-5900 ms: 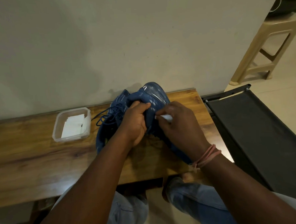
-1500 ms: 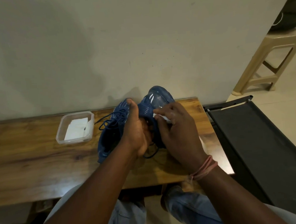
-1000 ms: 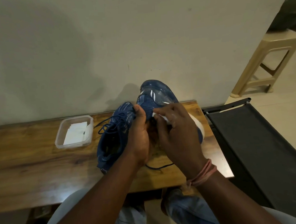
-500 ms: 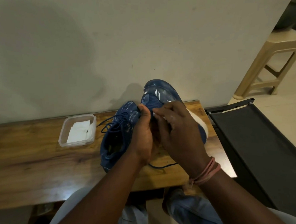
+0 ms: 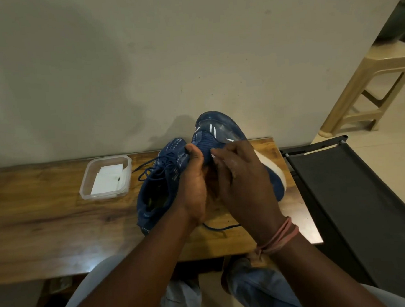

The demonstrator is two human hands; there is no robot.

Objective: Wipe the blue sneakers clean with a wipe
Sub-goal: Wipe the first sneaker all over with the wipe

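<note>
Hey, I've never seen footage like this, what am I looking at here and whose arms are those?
There is no machine: a person wears a camera on the head, looking down at their own arms. On the wooden table lie a clear container of white wipes and one blue sneaker, resting on the wood. The left hand grips a second sneaker, raised toe-up. The right hand presses against it, and a sliver of white wipe shows at its fingertips. A black rack and a beige stool stand to the right.
</note>
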